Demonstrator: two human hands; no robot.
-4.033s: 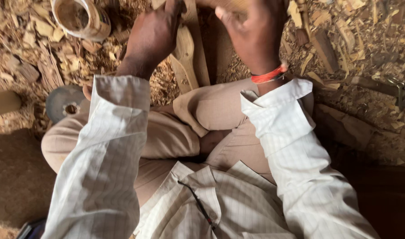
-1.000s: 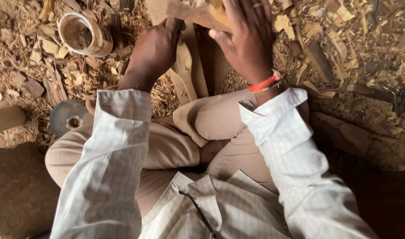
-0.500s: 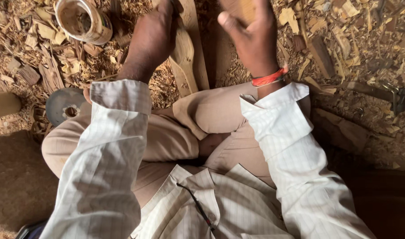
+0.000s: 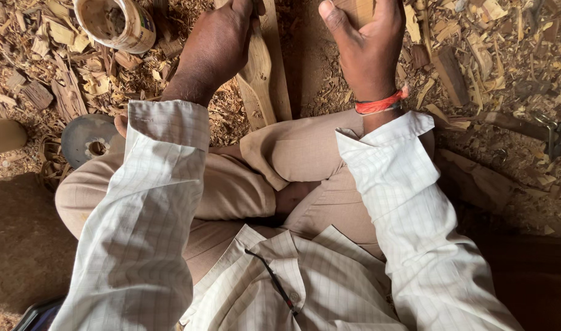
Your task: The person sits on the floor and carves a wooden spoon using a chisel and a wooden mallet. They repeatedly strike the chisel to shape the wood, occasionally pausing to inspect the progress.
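Observation:
I sit cross-legged on the ground. At the top edge of the view, my right hand [image 4: 366, 46] is wrapped round a pale block of wood [image 4: 359, 9], most of which lies out of frame. My left hand [image 4: 216, 46] is closed at the top of a carved, paddle-shaped wooden piece [image 4: 259, 76] that points down toward my knee. What its fingers hold is cut off by the frame. A flat wooden slat [image 4: 279, 73] lies alongside the carved piece.
Wood chips and shavings [image 4: 477, 55] cover the ground. An open jar with a brownish inside [image 4: 112, 23] stands at the upper left. A dark round disc with a centre hole [image 4: 90, 140] lies by my left knee. A metal tool [image 4: 553, 132] lies at the right.
The view has tilted down a little, so both hands sit higher in frame. The right hand's wood block has moved up and mostly out of view; the left hand stays on the carved piece.

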